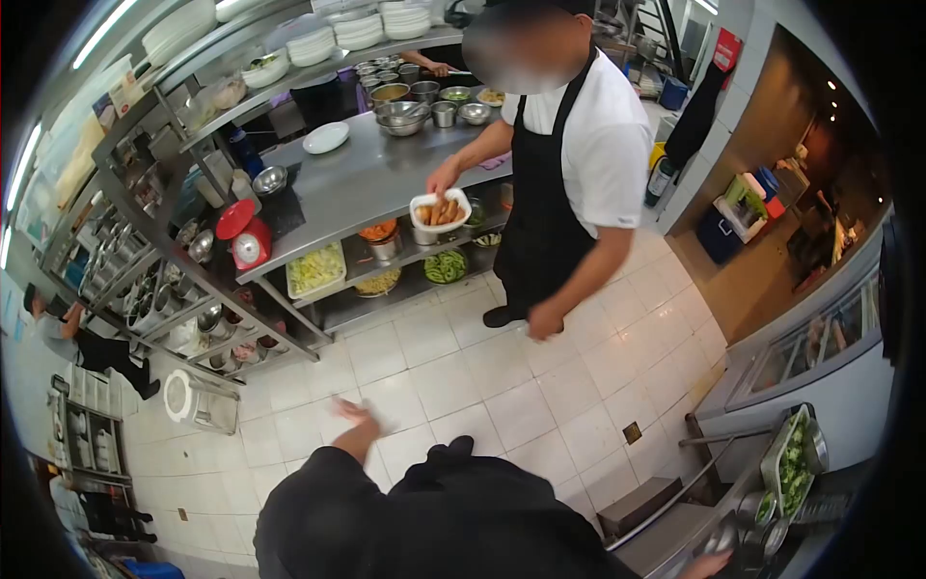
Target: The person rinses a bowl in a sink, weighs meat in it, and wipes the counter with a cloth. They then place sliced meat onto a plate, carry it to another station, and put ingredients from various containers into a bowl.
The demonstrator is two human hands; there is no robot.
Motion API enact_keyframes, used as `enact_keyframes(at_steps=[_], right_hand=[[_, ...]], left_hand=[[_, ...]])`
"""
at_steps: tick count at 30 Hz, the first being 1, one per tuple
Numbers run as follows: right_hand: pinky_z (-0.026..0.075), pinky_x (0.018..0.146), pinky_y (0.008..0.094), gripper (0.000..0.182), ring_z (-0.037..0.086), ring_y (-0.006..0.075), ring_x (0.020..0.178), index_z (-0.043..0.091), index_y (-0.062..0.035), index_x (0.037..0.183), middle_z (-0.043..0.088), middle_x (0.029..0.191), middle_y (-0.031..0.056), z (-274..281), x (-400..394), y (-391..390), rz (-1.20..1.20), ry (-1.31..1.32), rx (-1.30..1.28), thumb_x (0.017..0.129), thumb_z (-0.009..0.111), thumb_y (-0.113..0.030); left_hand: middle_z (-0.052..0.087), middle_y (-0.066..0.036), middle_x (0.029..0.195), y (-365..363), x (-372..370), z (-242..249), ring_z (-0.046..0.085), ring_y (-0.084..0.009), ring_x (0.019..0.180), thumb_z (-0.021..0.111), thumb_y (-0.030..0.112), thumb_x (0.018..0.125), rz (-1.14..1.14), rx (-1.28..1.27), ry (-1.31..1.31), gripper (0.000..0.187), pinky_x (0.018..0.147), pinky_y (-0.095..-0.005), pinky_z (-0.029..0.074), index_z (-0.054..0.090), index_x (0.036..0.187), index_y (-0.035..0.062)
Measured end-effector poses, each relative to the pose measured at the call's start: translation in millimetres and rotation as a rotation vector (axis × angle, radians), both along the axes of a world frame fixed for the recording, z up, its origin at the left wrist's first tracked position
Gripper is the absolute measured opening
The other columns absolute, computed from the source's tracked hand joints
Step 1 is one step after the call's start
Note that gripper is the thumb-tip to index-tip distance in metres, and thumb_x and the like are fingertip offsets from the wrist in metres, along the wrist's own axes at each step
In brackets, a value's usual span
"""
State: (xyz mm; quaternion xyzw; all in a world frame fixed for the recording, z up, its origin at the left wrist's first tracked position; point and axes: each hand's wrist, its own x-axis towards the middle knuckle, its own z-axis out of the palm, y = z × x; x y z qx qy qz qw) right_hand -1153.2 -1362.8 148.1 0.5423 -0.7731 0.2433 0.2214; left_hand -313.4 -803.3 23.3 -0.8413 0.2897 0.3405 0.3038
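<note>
Over the tiled floor, my left hand (356, 417) is held out with its fingers apart and blurred, holding nothing. At the bottom right my right hand (709, 565) is partly in view beside metal containers (775, 537); its fingers are too blurred and cut off to read. A person (550, 183) in a white shirt and black apron stands ahead, holding a white dish (440, 210) of browned rolls near the steel counter's edge. That person's other hand hangs low and is apart from mine.
A steel counter (338, 203) bears bowls, a white plate (326, 137) and a red scale (250, 243). Trays of cut vegetables sit on its lower shelf. A white bin (214, 403) stands at left. A tray of greens (795, 467) is at right. Other people are at far left.
</note>
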Motion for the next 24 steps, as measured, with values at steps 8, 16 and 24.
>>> enact_keyframes(at_steps=[8,16,24], right_hand=[[0.045,0.088,0.0459,0.029,0.058,0.0377,0.102,0.060,-0.0051,0.113,0.062,0.105,0.0211,208.6,458.3,-218.3,1.060,0.349,0.219,0.085,0.049,-0.005],[0.052,0.081,0.0442,0.042,0.066,0.0355,0.095,0.062,0.0007,0.114,0.068,0.100,0.0236,255.9,1042.7,-354.0,1.369,-0.222,-0.015,0.073,0.053,-0.003],[0.061,0.057,0.0417,0.030,0.067,0.0358,0.073,0.057,0.0162,0.101,0.064,0.094,0.0186,50.1,1348.0,-29.5,1.609,-0.955,1.643,0.076,0.062,-0.001]], left_hand=[[0.046,-0.019,0.143,103.0,52.7,8.2,0.038,-0.0395,0.136,0.057,0.070,0.080,0.413,-0.267,0.299,0.087,0.111,-0.0638,0.021,0.049,0.138,0.0060],[0.057,-0.022,0.121,-121.4,51.1,-96.7,0.054,-0.0324,0.112,0.058,0.041,0.088,1.431,-0.888,0.750,0.057,0.093,-0.0439,0.044,0.054,0.125,-0.0019],[0.062,-0.015,0.102,-202.0,101.0,-19.1,0.059,-0.0228,0.087,0.061,0.024,0.090,3.355,-1.382,1.798,0.040,0.076,-0.0345,0.049,0.055,0.119,-0.0034]])
